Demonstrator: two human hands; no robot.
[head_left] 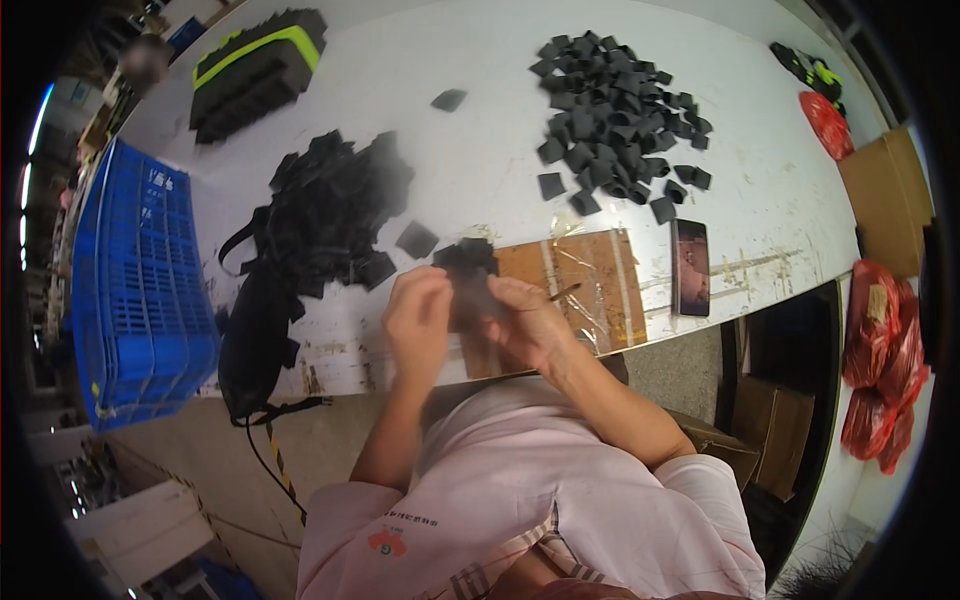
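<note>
Black, blurred piece (467, 302) pinched by the right fingers (515, 292); whether the left fingers (428, 287) grip it, I cannot tell

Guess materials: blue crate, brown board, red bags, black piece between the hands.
Blue crate: likely semi-gloss plastic; gridded walls.
Brown board: perhaps wood or cork, dullish; speckled tan face.
Red bags: probably thin glossy plastic; wrinkles, highlights.
Black piece: matte, maybe fabric or foam; blur leaves it open.
</note>
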